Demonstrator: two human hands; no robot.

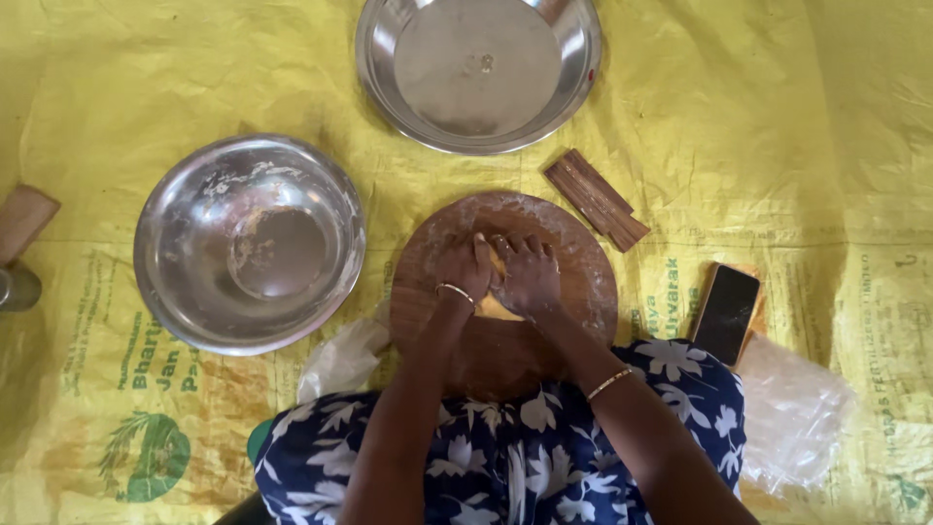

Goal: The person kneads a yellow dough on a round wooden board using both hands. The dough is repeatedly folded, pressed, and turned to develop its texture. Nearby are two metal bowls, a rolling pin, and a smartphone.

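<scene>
1. Both hands press down together on a small lump of yellowish dough (498, 303) at the middle of a round wooden board (573, 282); the left hand (460, 267) and the right hand (530, 275) lie side by side, touching, fingers curled over the lump and pointing away from the body.
2. Neither grip is released: each is clenched loosely over the dough, palms down, so most of the lump is hidden and only a pale wedge shows just below the heels of the hands, on the near side.
3. Dough lies directly under the grip, not off to one side. It sits between the two palms, a little more under the right hand, so neither hand is clearly the nearer.
4. How the lump's long axis runs cannot be told, since the hands cover it.
5. Floury streaks mark the far half of the board.
6. Around the board, on a yellow printed sheet (777, 117) spread on the floor:
   - a steel bowl (165, 282) dusted with flour, just to the left
   - a shallow steel plate (573, 87), beyond
   - a short wooden block (596, 198), beside the far right edge
   - a dark phone (726, 313), to the right
   - clear plastic bags (792, 413), near the person's knees
</scene>
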